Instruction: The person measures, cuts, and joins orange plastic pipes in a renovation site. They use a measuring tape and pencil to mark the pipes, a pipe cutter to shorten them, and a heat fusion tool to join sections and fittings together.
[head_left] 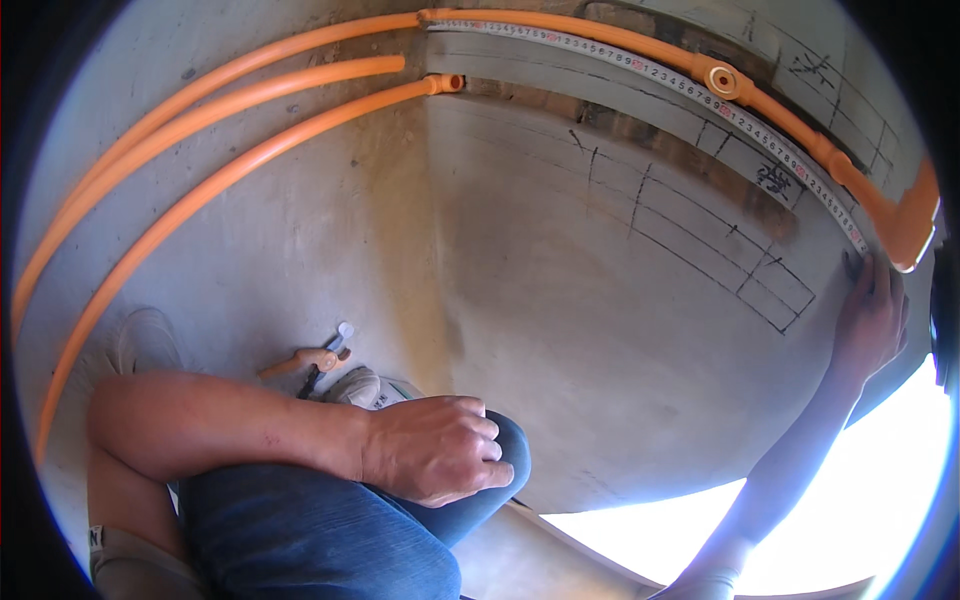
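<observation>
My right hand point(872, 318) is at the far right, its fingers pinched on the near end of a tape measure point(637, 65). The white blade curves along the wall, just below an orange pipe point(560, 24), as far as the corner. The tape's case cannot be made out. A round orange fitting with a hole point(722, 82) sits in that pipe, and an orange elbow piece point(905, 225) stands just above my right hand. My left hand point(432, 450) is closed in a fist over my bent knee, with nothing visible in it.
On the left wall run two more orange pipes, one with a loose end point(385, 65) and one ending in a fitting point(447, 84). Orange-handled pliers or cutters point(315, 360) lie beside my shoe point(358, 388). Pencilled box lines and a chased groove point(690, 155) mark the right wall.
</observation>
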